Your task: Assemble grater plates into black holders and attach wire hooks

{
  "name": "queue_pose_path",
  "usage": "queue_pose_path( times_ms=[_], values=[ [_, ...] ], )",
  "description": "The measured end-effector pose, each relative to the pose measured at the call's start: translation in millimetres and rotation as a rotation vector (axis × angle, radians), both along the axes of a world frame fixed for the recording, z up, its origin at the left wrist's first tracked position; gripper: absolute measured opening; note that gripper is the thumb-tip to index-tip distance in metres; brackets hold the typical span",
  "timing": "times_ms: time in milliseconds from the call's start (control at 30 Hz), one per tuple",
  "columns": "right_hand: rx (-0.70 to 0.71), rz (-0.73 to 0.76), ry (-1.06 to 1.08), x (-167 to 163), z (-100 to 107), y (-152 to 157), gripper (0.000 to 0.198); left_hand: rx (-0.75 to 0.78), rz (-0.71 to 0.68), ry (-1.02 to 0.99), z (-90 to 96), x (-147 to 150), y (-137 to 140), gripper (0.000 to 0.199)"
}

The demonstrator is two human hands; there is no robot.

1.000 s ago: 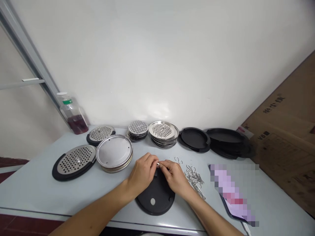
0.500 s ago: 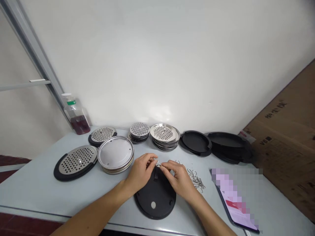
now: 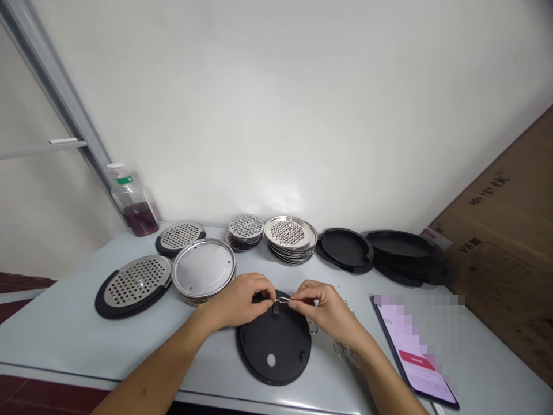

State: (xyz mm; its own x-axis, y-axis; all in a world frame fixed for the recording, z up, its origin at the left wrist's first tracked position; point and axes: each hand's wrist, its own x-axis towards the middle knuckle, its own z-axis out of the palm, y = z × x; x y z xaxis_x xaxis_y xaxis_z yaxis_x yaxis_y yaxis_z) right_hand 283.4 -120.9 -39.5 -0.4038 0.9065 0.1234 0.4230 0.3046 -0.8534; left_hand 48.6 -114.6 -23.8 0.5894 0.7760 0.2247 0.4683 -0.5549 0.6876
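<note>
A round black plastic base [image 3: 274,351] lies flat in front of me, with a dark tab near its far edge and a pale dot near its front. Over that tab, a small metal wire loop [image 3: 283,300] spans the gap between my fingertips. My left hand [image 3: 250,297] is closed in a pinch at the loop's left end. At the other end, my right hand [image 3: 322,302] pinches the wire between thumb and fingers. Several ringed metal pieces [image 3: 340,348] lie by my right wrist, partly hidden by the forearm.
Stacked metal discs [image 3: 203,268], perforated grater plates [image 3: 289,233] and smaller grater discs [image 3: 245,227] stand behind. Black trays [image 3: 345,249] sit back right. A phone [image 3: 417,351] and cardboard box [image 3: 505,248] are right; a bottle [image 3: 140,216] and assembled graters [image 3: 138,282] are left.
Both hands have come slightly nearer me, and my right hand has shifted right. The wire loop now shows lengthwise between them. My right forearm now covers more of the loose metal pieces.
</note>
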Motion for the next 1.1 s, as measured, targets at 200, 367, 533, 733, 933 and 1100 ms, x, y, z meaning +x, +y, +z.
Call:
queue_pose_path(
  times_ms=[200,367,533,733,933,1100],
  values=[
    [-0.042,-0.127,0.186,-5,-1,0,0.024,-0.016,-0.002,-0.118,-5.5,12,-4,0.009],
    [-0.156,-0.218,0.293,-8,-3,2,0.026,-0.127,0.213,-0.285,-10.0,17,-2,0.018],
    [-0.005,-0.193,0.309,-18,-13,3,0.020,-0.371,0.138,-0.411,-16.0,18,-1,0.032],
    [-0.006,-0.219,0.376,-26,-17,1,0.021,-0.269,0.157,-0.411,-16.6,24,-4,0.024],
    [-0.024,-0.265,0.396,-24,-17,3,0.022,-0.275,0.242,-0.476,-17.7,16,3,0.017],
    [-0.065,-0.262,0.448,-25,-22,4,0.025,-0.323,0.200,-0.559,-21.0,19,2,0.018]
  ],
)
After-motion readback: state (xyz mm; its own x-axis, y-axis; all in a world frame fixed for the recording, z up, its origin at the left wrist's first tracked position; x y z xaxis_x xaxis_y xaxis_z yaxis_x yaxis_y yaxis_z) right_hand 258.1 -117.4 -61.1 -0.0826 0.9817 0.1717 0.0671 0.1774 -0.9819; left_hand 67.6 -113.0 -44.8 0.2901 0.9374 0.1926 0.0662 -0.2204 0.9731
